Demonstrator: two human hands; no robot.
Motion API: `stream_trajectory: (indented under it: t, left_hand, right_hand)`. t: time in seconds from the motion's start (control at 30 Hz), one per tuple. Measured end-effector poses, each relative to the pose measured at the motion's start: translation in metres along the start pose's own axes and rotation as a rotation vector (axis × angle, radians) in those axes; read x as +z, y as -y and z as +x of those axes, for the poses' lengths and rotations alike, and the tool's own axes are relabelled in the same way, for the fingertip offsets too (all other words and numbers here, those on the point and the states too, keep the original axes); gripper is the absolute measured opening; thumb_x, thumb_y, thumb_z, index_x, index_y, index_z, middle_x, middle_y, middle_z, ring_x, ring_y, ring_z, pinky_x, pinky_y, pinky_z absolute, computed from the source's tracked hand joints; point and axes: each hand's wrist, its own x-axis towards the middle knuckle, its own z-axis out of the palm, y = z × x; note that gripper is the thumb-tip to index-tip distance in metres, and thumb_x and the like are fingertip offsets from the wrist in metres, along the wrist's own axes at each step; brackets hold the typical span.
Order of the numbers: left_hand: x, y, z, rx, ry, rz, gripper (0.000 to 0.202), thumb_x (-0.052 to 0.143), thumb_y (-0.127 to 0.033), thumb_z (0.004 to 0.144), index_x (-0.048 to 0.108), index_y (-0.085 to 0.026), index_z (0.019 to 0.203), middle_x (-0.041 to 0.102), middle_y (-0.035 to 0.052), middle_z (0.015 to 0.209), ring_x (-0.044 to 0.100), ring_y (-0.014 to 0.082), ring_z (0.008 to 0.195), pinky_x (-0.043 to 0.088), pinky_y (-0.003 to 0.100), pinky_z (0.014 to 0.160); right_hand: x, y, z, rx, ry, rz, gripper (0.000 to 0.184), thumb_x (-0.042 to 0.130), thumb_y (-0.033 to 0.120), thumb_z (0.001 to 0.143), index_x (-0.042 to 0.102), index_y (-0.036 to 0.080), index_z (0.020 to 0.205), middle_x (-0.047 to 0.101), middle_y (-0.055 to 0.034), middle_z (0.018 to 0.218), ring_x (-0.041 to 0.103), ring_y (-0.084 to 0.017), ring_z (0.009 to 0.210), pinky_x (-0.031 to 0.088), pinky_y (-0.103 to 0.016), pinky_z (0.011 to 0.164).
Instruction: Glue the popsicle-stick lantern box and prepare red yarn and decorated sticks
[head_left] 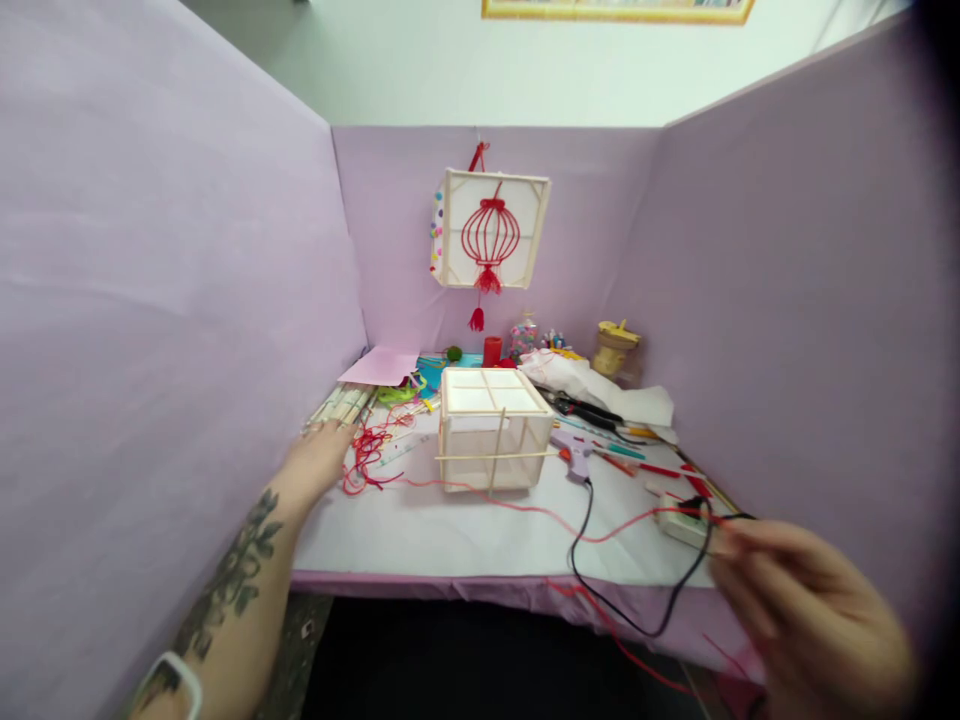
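Observation:
My right hand (802, 590), blurred at the lower right, pinches a red cord (525, 507) between thumb and fingers. The cord runs left across the white tabletop to a red tangle (367, 450), and more of it hangs over the front edge. On the left, my left hand (326, 455) lies low beside that tangle, its fingertips reaching a bundle of pale sticks (341, 402). Its fingers look stretched out, though partly hidden. Between the hands stands a box-shaped frame lantern (495, 430) of thin sticks and white panels, with loose-looking sticks crossing its front.
A finished-looking lantern (491, 230) with a red cord design hangs at the back. A glue gun (576, 455) lies right of the frame, its black cable looping over the front edge near a power strip (682, 522). Pliers (589, 408) lie behind. Lilac walls (787, 280) enclose the table.

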Motion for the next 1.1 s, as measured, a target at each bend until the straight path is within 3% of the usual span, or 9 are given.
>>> stream_trajectory:
  t: [0.17, 0.3, 0.37, 0.47, 0.6, 0.83, 0.93, 1.03, 1.1]
  left_hand:
    - [-0.044, -0.069, -0.062, 0.242, -0.116, -0.512, 0.038, 0.053, -0.023, 0.086, 0.059, -0.023, 0.123, 0.059, 0.0113, 0.128, 0.062, 0.0258, 0.104, 0.048, 0.038, 0.09]
    - [-0.042, -0.135, -0.101, 0.591, 0.437, -1.115, 0.065, 0.063, -0.035, 0.083, 0.037, -0.026, 0.142, 0.063, 0.0102, 0.122, 0.066, 0.0164, 0.084, 0.051, 0.024, 0.063]
    - [-0.032, -0.144, -0.102, 0.56, 0.415, -1.142, 0.034, 0.052, -0.035, 0.09, 0.057, -0.018, 0.119, 0.071, 0.0063, 0.091, 0.065, 0.0145, 0.074, 0.05, 0.023, 0.064]
    - [-0.023, -0.12, -0.088, 0.407, 0.066, -1.058, 0.031, 0.041, -0.038, 0.093, 0.062, -0.017, 0.083, 0.065, 0.0023, 0.064, 0.061, 0.0138, 0.06, 0.047, 0.024, 0.06]
    - [-0.035, -0.057, -0.066, 0.181, -0.427, -0.698, 0.027, 0.049, -0.042, 0.087, 0.063, -0.02, 0.081, 0.069, 0.0029, 0.074, 0.063, 0.0176, 0.07, 0.047, 0.027, 0.065]
    - [-0.068, 0.001, -0.038, -0.163, -0.834, -0.377, 0.031, 0.044, -0.039, 0.092, 0.065, -0.017, 0.095, 0.072, 0.007, 0.09, 0.066, 0.0214, 0.087, 0.047, 0.031, 0.08]
    - [-0.07, 0.004, -0.019, -0.279, -0.782, -0.205, 0.032, 0.041, -0.033, 0.092, 0.065, -0.012, 0.099, 0.07, 0.0143, 0.097, 0.064, 0.0257, 0.092, 0.047, 0.035, 0.082]
    - [-0.059, -0.017, -0.02, -0.285, -0.38, -0.137, 0.028, 0.047, -0.03, 0.087, 0.067, -0.012, 0.097, 0.07, 0.0177, 0.096, 0.065, 0.0296, 0.085, 0.048, 0.038, 0.073]
    - [-0.047, -0.049, -0.038, -0.153, -0.261, -0.305, 0.029, 0.047, -0.033, 0.087, 0.068, -0.015, 0.097, 0.07, 0.0145, 0.097, 0.065, 0.0265, 0.082, 0.048, 0.035, 0.072]
  right_hand:
    - [0.083, 0.003, -0.018, 0.104, 0.655, -0.129, 0.017, 0.064, 0.035, 0.085, 0.073, 0.021, 0.086, 0.07, -0.0057, 0.077, 0.052, -0.009, 0.045, 0.043, -0.022, 0.042]
    - [0.13, 0.015, -0.028, 0.153, 0.904, -0.109, 0.023, 0.057, 0.038, 0.09, 0.07, 0.019, 0.087, 0.065, -0.0029, 0.075, 0.051, -0.007, 0.048, 0.041, -0.019, 0.045]
    - [0.131, 0.013, -0.026, 0.196, 0.891, -0.105, 0.025, 0.058, 0.04, 0.089, 0.07, 0.019, 0.088, 0.062, -0.001, 0.069, 0.046, -0.007, 0.047, 0.037, -0.019, 0.044]
    - [0.105, -0.001, -0.012, 0.222, 0.727, -0.114, 0.027, 0.062, 0.044, 0.086, 0.071, 0.019, 0.09, 0.061, -0.0005, 0.064, 0.042, -0.007, 0.048, 0.033, -0.02, 0.045]
    - [0.068, -0.016, 0.007, 0.184, 0.566, -0.188, 0.027, 0.066, 0.044, 0.081, 0.072, 0.019, 0.086, 0.062, -0.0016, 0.06, 0.052, -0.013, 0.058, 0.039, -0.024, 0.056]
    - [0.089, -0.017, 0.006, 0.201, 0.879, -0.604, 0.02, 0.054, 0.028, 0.083, 0.07, 0.018, 0.088, 0.069, -0.0043, 0.071, 0.06, -0.018, 0.068, 0.042, -0.028, 0.064]
    - [0.101, -0.022, 0.002, 0.174, 0.89, -0.672, 0.019, 0.051, 0.028, 0.085, 0.065, 0.017, 0.076, 0.064, -0.0026, 0.066, 0.056, -0.016, 0.063, 0.039, -0.026, 0.06]
    - [0.109, -0.026, 0.0, 0.144, 0.834, -0.676, 0.021, 0.051, 0.029, 0.085, 0.06, 0.018, 0.07, 0.059, -0.0008, 0.063, 0.052, -0.015, 0.061, 0.037, -0.025, 0.058]
    - [0.117, -0.027, -0.003, 0.129, 0.81, -0.651, 0.021, 0.051, 0.029, 0.085, 0.058, 0.018, 0.069, 0.056, 0.0003, 0.061, 0.05, -0.014, 0.061, 0.036, -0.025, 0.057]
